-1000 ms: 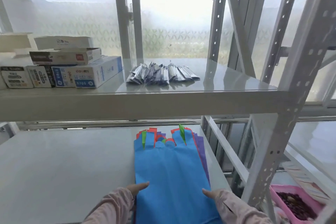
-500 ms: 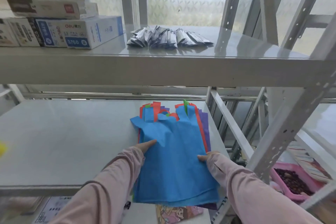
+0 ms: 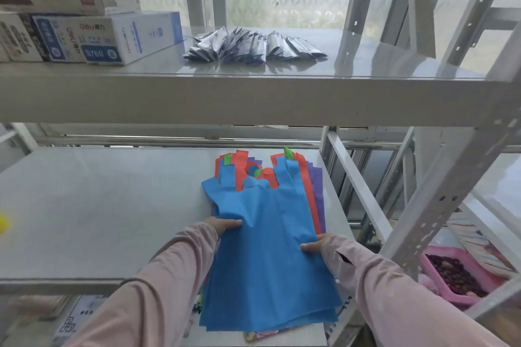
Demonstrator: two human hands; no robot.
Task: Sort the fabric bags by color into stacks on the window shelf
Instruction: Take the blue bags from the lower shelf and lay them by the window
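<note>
A blue fabric bag (image 3: 267, 248) lies on top of a mixed pile on the lower grey shelf (image 3: 98, 205), its bottom hanging over the front edge. Under it, red bags (image 3: 303, 175), purple bags (image 3: 317, 189) and green bag handles (image 3: 288, 153) stick out at the far and right sides. My left hand (image 3: 225, 225) pinches the blue bag's left edge, thumb on top, where the fabric wrinkles. My right hand (image 3: 314, 245) pinches its right edge. The fingers under the fabric are hidden.
The upper shelf (image 3: 253, 98) carries stacked white boxes (image 3: 107, 36) at the left and a row of silver sachets (image 3: 253, 45). White perforated uprights (image 3: 439, 205) and a diagonal brace (image 3: 355, 186) stand close on the right. A pink basket (image 3: 451, 276) sits lower right. Something yellow (image 3: 3, 222) shows at the left edge.
The top blue bags have slid toward me and turned a little left, baring more red and purple underneath. Both hands moved with them along the bag's edges.
</note>
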